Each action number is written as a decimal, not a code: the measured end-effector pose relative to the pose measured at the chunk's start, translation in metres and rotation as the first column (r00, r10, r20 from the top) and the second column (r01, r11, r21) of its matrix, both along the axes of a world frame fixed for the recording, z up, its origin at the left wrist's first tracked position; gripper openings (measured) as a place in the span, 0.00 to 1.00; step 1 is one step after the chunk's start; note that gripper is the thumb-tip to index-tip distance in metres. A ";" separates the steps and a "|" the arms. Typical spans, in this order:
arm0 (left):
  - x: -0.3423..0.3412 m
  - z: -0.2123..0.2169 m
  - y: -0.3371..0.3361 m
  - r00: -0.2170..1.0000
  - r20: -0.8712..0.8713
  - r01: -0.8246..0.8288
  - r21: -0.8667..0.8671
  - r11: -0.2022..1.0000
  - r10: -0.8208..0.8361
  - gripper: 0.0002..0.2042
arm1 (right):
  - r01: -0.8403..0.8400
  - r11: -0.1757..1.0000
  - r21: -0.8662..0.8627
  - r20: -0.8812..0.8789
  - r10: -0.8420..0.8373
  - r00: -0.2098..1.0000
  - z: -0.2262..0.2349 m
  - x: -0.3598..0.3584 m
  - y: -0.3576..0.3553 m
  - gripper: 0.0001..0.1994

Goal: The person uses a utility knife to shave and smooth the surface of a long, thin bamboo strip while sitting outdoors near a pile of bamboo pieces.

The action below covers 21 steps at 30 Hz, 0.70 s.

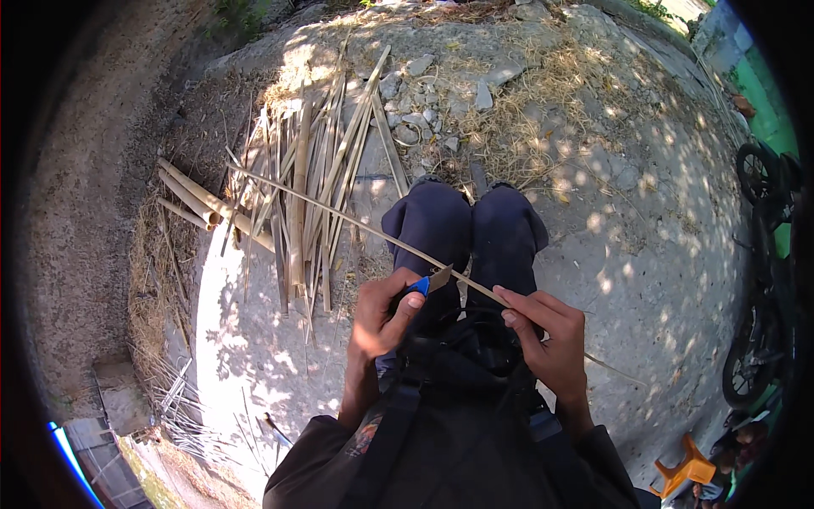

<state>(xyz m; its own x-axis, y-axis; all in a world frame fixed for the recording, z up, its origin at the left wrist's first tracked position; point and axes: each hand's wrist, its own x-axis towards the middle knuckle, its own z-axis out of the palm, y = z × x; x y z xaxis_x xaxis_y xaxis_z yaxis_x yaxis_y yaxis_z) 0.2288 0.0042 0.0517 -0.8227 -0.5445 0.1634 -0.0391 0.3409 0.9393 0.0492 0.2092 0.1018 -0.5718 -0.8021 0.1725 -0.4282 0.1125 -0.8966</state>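
My left hand (381, 316) is closed round the blue handle of a short knife (440, 278). The knife's broad blade meets a long, thin bamboo strip (339, 212) above my knees. Pinched between thumb and fingers, the strip is held by my right hand (551, 332), a little to the right of the blade. From there it slants up to the far left, and its other end sticks out past my right wrist. Most of the knife's handle is hidden in my left fist.
Split bamboo slats (331, 170) lie in a loose pile ahead to the left, beside thicker bamboo poles (191, 197). Broken stones (411, 127) and dry shavings (551, 110) litter the ground beyond my knees. A motorcycle (757, 280) stands at the right; an orange plastic stool (685, 467) is lower right.
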 end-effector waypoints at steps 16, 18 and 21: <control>-0.006 0.005 0.010 0.999 -0.033 -0.005 0.019 1.000 0.005 0.29 | 0.008 0.999 -0.039 -0.006 -0.008 1.000 0.004 -0.001 0.003 0.20; -0.006 0.002 0.012 0.996 -0.084 -0.005 0.050 0.999 0.009 0.30 | 0.025 0.998 -0.054 -0.014 -0.025 1.000 0.004 0.000 0.003 0.20; -0.005 0.004 0.011 0.995 -0.099 0.005 0.042 0.999 -0.001 0.30 | 0.052 0.997 -0.064 -0.004 -0.052 0.999 0.003 0.000 0.002 0.18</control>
<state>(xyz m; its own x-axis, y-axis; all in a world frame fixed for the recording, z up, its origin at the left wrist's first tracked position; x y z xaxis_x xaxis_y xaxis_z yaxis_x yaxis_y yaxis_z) 0.2238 0.0150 0.0552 -0.8052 -0.5502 0.2210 0.0557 0.3010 0.9520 0.0497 0.2107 0.1048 -0.6113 -0.7586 0.2256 -0.4285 0.0776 -0.9002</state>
